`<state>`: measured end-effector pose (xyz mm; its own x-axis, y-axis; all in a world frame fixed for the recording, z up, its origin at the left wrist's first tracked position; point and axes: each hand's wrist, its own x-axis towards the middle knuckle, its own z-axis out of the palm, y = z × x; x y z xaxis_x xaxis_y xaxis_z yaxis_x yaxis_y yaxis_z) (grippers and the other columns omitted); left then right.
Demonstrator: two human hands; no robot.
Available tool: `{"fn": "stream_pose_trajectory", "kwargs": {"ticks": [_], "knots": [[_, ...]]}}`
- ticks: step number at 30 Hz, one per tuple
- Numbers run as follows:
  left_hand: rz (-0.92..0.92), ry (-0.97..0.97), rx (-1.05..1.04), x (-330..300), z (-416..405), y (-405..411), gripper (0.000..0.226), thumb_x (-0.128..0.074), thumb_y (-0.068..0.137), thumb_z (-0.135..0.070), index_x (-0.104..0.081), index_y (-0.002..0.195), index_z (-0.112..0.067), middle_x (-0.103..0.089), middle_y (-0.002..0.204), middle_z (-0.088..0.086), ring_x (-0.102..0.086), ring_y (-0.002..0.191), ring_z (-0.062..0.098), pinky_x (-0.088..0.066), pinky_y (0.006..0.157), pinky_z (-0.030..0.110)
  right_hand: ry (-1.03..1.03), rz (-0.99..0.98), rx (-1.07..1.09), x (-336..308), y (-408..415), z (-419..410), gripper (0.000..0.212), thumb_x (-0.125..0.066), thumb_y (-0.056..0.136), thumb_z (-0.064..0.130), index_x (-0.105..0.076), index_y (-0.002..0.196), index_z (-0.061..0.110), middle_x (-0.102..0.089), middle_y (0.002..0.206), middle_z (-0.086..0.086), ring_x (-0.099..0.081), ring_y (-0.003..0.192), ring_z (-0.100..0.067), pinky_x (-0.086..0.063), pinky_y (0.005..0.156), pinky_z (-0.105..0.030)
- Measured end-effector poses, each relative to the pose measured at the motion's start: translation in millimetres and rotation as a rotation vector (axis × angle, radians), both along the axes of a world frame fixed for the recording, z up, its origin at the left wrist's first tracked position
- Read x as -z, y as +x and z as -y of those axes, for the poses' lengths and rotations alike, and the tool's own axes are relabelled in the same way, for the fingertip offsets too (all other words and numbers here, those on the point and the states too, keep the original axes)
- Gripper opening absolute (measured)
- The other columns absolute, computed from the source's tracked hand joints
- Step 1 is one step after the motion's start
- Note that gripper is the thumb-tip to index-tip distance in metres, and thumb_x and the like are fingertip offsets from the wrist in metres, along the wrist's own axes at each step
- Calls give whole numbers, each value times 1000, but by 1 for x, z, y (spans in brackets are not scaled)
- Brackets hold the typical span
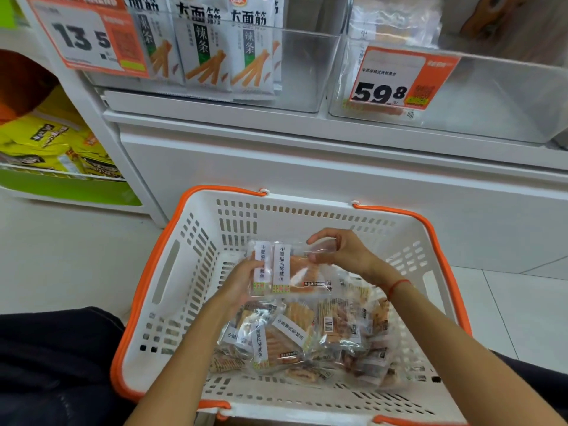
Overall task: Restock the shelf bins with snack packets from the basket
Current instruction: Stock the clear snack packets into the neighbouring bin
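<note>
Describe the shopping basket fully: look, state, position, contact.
The basket looks like white plastic with slotted walls, an orange rim and folded-down orange handles. It sits on the pale floor below the shelf bins. Clear snack packets lie piled inside. Both hands reach in, holding packets above the pile.

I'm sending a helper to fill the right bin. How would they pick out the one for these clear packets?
Start at the white shelf unit behind the basket. Two clear bins sit on it; take the right-hand bin, nearly empty. Its orange tag reads 59.8, while the left bin holds white stick-snack packets.
</note>
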<state>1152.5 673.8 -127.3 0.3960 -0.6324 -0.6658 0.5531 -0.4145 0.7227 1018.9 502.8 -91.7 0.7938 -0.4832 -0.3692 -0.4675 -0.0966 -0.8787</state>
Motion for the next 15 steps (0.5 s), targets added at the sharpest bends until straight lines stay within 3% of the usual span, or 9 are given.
{"fn": "stream_pose_trajectory", "kwargs": {"ticks": [2, 5, 9, 13, 15], "knots": [[33, 26, -30, -2, 4, -2, 38, -29, 101, -18, -56, 125, -9, -68, 101, 13, -65, 87, 24, -53, 75, 37, 19, 45, 117, 11, 2, -8, 29, -75, 76, -1, -66, 102, 8, -72, 85, -6, -68, 71, -5, -49, 61, -15], [42, -15, -25, -3, 11, -6, 40, -29, 102, -35, -62, 116, -18, -68, 103, 9, -64, 90, 23, -49, 84, 40, 67, 89, 216, 21, 4, -15, 31, -75, 75, -3, -65, 102, 8, -72, 82, -5, -67, 64, -1, -47, 56, -12], [166, -13, 110, 3, 11, -10, 36, -53, 94, -28, -54, 127, -13, -62, 117, 2, -57, 108, 19, -43, 97, 37, 26, 111, 219, 27, 11, -21, 39, -78, 72, 0, -64, 106, 14, -72, 86, -6, -68, 70, -5, -52, 66, -17], [161, -70, 86, 8, 7, -7, 44, -61, 88, -37, -49, 129, -25, -55, 134, 2, -52, 122, 21, -37, 107, 48, -208, 22, 326, 27, 19, -26, 66, -83, 70, 21, -50, 127, 19, -58, 108, 2, -54, 94, -11, -45, 77, -17], [149, -121, 79, 3, 5, -5, 65, -66, 77, -53, -47, 133, -27, -54, 135, 1, -49, 125, 19, -35, 109, 51, -108, -86, 367, 18, 21, -23, 83, -81, 71, 34, -35, 139, 17, -49, 126, -5, -50, 109, -18, -43, 86, -24]]}}
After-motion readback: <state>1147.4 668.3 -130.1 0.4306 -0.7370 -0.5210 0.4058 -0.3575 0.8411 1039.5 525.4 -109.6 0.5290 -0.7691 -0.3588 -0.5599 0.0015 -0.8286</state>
